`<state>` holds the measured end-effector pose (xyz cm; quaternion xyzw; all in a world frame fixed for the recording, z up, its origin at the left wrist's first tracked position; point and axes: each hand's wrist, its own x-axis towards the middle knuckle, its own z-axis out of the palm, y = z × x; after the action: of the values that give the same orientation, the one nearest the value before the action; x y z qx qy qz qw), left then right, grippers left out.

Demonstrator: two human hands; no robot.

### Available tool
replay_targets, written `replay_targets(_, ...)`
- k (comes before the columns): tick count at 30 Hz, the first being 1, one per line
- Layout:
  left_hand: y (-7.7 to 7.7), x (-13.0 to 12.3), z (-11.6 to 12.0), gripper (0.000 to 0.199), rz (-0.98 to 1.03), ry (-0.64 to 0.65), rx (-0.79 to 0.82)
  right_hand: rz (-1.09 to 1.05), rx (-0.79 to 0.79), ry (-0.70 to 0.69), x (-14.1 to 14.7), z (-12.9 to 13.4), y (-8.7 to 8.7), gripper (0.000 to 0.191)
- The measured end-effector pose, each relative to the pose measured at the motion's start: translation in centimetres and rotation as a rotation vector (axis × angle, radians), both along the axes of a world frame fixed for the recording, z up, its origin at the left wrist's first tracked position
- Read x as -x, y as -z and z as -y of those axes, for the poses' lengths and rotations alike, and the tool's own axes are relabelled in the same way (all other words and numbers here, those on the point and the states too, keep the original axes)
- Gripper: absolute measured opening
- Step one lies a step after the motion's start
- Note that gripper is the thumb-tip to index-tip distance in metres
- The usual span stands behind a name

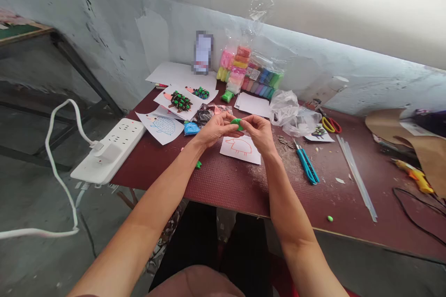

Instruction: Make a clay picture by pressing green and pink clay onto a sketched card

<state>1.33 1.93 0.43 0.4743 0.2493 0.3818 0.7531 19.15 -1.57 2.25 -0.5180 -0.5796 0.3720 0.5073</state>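
Both hands meet over the middle of the table, pinching one lump of green clay [237, 124] between them. My left hand [219, 129] closes its fingertips on the lump's left side, and my right hand [257, 131] grips its right side. Just below them lies a white card [240, 150] with an animal outlined in orange. A small green piece [198, 164] is on the table beside my left forearm. Farther back sits a green clay packet [227, 96], near bags of coloured clay [263, 79].
Hedgehog pictures [179, 102] and a power strip [109, 151] are at the left. Rightward lie a teal cutter [306, 163], scissors [331, 124], clear glue sticks [357, 178], a yellow glue gun [414, 176] with its cable, and a green ball [330, 218].
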Motion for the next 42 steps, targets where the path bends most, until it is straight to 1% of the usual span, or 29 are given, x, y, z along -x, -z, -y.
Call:
replay_targets(2,-0.1,0.1,-0.1,0.032,-0.022,-0.017,0.024,0.048,-0.010,-0.017,-0.2,0.0,0.0,0.040)
replay_targets(5,-0.2,0.2,-0.2,0.030,-0.025,-0.065,0.043,0.120,-0.068,0.029,-0.2,0.1,0.0,0.040)
replay_targets(7,-0.3,0.2,-0.3,0.030,-0.005,-0.104,0.035,0.165,-0.149,0.058,0.0,0.2,0.0,0.035)
replay_targets(9,-0.3,0.2,-0.2,0.032,0.014,-0.135,0.022,0.211,-0.222,0.054,0.3,0.3,0.0,0.028)
replay_targets(12,-0.3,0.2,-0.3,0.037,0.029,-0.172,0.012,0.256,-0.260,0.028,0.7,0.4,0.2,0.023)
replay_targets(15,-0.1,0.2,-0.4,0.037,0.061,-0.220,0.017,0.215,-0.242,0.011,0.7,0.3,0.4,0.026)
replay_targets(18,0.1,0.2,-0.6,0.036,0.098,-0.244,0.011,0.132,-0.181,0.042,0.7,0.2,0.6,0.033)
replay_targets(21,0.2,0.1,-0.6,0.031,0.114,-0.230,0.000,0.103,-0.123,0.065,0.8,0.2,0.7,0.032)
replay_targets(24,0.2,0.1,-0.5,0.036,0.114,-0.183,-0.020,0.080,-0.104,0.075,0.8,0.3,0.5,0.027)
replay_targets(26,0.1,0.1,-0.5,0.038,0.079,-0.175,-0.060,0.071,-0.073,0.049,0.6,0.3,0.3,0.026)
replay_targets(29,0.0,0.0,-0.5,0.038,0.001,-0.242,-0.138,0.082,-0.025,0.026,0.4,0.3,0.0,0.030)
replay_targets(31,0.0,0.0,-0.5,0.041,-0.039,-0.300,-0.171,0.064,-0.008,0.035,0.5,0.3,-0.1,0.037)
replay_targets(33,0.1,-0.1,-0.5,0.041,-0.059,-0.331,-0.192,0.039,0.021,0.033,0.7,0.4,-0.1,0.045)
replay_targets(35,0.1,-0.2,-0.4,0.037,-0.066,-0.321,-0.208,0.040,0.048,0.015,0.9,0.5,0.0,0.046)
replay_targets(37,0.2,-0.2,-0.3,0.033,-0.053,-0.277,-0.203,0.048,0.044,0.007,1.1,0.6,0.0,0.042)
replay_targets(38,0.2,-0.2,-0.3,0.034,-0.039,-0.248,-0.188,0.044,0.033,0.014,1.2,0.6,0.0,0.042)
replay_targets(41,0.2,-0.3,-0.1,0.053,-0.016,-0.173,-0.126,0.011,0.005,0.041,1.3,0.6,-0.3,0.044)
replay_targets(42,0.2,-0.4,-0.1,0.054,-0.023,-0.160,-0.112,0.000,0.003,0.042,1.3,0.6,-0.3,0.045)
